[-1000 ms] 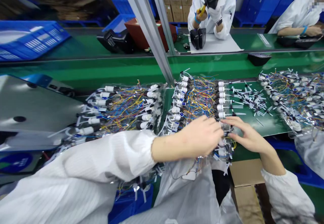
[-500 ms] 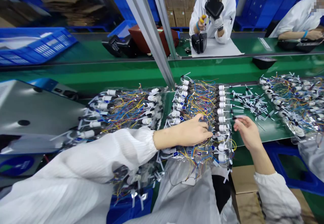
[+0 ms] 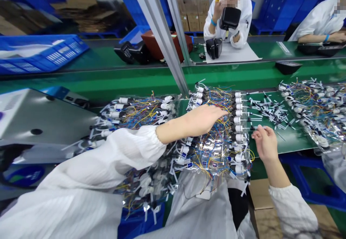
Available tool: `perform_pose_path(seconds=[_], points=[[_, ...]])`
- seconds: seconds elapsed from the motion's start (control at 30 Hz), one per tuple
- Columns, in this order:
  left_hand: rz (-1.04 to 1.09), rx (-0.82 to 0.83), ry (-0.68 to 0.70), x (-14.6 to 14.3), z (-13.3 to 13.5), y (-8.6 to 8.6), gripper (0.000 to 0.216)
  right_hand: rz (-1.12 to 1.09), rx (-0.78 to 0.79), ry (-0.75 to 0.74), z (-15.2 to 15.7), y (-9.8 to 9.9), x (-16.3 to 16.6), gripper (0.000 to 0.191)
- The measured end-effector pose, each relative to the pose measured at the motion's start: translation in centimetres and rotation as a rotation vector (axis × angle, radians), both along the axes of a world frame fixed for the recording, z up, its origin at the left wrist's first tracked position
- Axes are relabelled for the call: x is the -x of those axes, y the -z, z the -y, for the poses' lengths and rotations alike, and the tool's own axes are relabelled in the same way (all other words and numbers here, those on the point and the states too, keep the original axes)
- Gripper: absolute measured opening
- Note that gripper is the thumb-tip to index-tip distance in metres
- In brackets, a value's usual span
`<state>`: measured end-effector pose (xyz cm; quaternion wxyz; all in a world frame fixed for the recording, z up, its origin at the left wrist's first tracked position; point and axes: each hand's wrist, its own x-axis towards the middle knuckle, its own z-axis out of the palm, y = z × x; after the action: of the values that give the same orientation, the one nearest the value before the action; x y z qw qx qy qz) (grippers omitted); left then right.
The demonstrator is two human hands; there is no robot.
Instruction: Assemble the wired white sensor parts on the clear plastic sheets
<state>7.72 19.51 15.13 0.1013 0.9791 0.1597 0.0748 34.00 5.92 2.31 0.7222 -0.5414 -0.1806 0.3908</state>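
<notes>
A clear plastic sheet [image 3: 213,147] in front of me carries rows of small white cylindrical parts [image 3: 239,127] with black ends and tangled thin wires [image 3: 216,95]. My left hand [image 3: 205,118] lies palm down over the wires, fingers stretched toward the right-hand row of cylinders; its fingertips are partly hidden. At the right edge of that row, my right hand [image 3: 266,141] is closed in a pinch at a small black piece with a white strip [image 3: 253,128], in line with one of the cylinders.
Loose black-and-white strip pieces [image 3: 273,111] lie on the green bench [image 3: 292,138]. More wired parts fill sheets at left [image 3: 140,113] and right [image 3: 321,106]. A metal post [image 3: 170,52] rises behind, and a grey machine [image 3: 45,120] stands left. A co-worker [image 3: 216,23] handles a black object opposite.
My left hand has moved up and away along the sheet, from the lower cylinders to higher ones. My right hand stays by the same row. The co-worker's hand with the yellow tool has risen.
</notes>
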Motion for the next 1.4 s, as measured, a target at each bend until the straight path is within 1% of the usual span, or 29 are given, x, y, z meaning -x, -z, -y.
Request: perform_pose_path(seconds=[0.07, 0.17, 0.27, 0.33, 0.4, 0.5, 0.57, 0.63, 0.7, 0.83, 0.93, 1.07, 1.13, 1.23, 1.33, 1.4], points=[[-0.026, 0.005, 0.011, -0.5, -0.9, 0.9, 0.046, -0.049, 0.021, -0.051, -0.4, 0.2, 0.3, 0.047], [-0.082, 0.041, 0.052, -1.1, -2.3, 3.3, 0.047, 0.027, 0.025, -0.085, -0.5, -0.2, 0.7, 0.037], [-0.112, 0.069, 0.066, -1.1, -3.3, 5.1, 0.041, 0.211, -0.049, -0.02, 0.5, -1.5, 0.8, 0.025], [-0.103, 0.074, 0.071, -0.8, -3.5, 5.5, 0.035, 0.31, -0.135, 0.052, 1.4, -3.0, 0.7, 0.019], [-0.084, 0.068, 0.07, -0.6, -3.5, 5.4, 0.033, 0.329, -0.205, 0.117, 2.3, -4.9, 0.4, 0.015], [-0.064, 0.046, 0.046, -0.3, -3.4, 5.2, 0.032, 0.276, -0.26, 0.175, 3.2, -7.4, -0.1, 0.017], [-0.043, 0.033, 0.038, -0.2, -3.4, 5.1, 0.03, 0.281, -0.302, 0.222, 3.5, -8.5, -0.5, 0.018], [-0.009, 0.017, 0.032, -0.1, -3.5, 5.0, 0.028, 0.303, -0.336, 0.255, 3.6, -9.0, -0.9, 0.018], [0.012, -0.015, 0.045, 0.0, -3.5, 5.0, 0.028, 0.314, -0.345, 0.262, 3.5, -9.0, -1.2, 0.019], [0.031, -0.088, 0.146, 0.4, -3.4, 4.9, 0.022, 0.306, -0.335, 0.292, 3.2, -8.5, -1.6, 0.022], [0.05, -0.091, 0.184, 0.6, -3.1, 4.9, 0.018, 0.289, -0.34, 0.339, 3.0, -8.1, -1.8, 0.025], [0.043, -0.008, 0.095, 0.7, -2.7, 4.5, 0.009, 0.254, -0.365, 0.375, 2.9, -8.3, -2.3, 0.027], [0.033, 0.005, 0.067, 0.7, -2.5, 4.2, 0.011, 0.26, -0.386, 0.399, 3.0, -8.5, -2.7, 0.024], [0.051, -0.047, 0.052, 0.6, -2.1, 3.6, 0.018, 0.293, -0.403, 0.431, 3.3, -8.7, -3.3, 0.019], [0.152, -0.13, -0.044, 0.1, -1.7, 3.0, 0.033, 0.291, -0.401, 0.446, 3.7, -8.8, -3.5, 0.018], [0.208, -0.178, -0.07, -0.6, -1.3, 2.6, 0.031, 0.273, -0.405, 0.447, 3.9, -8.9, -3.5, 0.02]])
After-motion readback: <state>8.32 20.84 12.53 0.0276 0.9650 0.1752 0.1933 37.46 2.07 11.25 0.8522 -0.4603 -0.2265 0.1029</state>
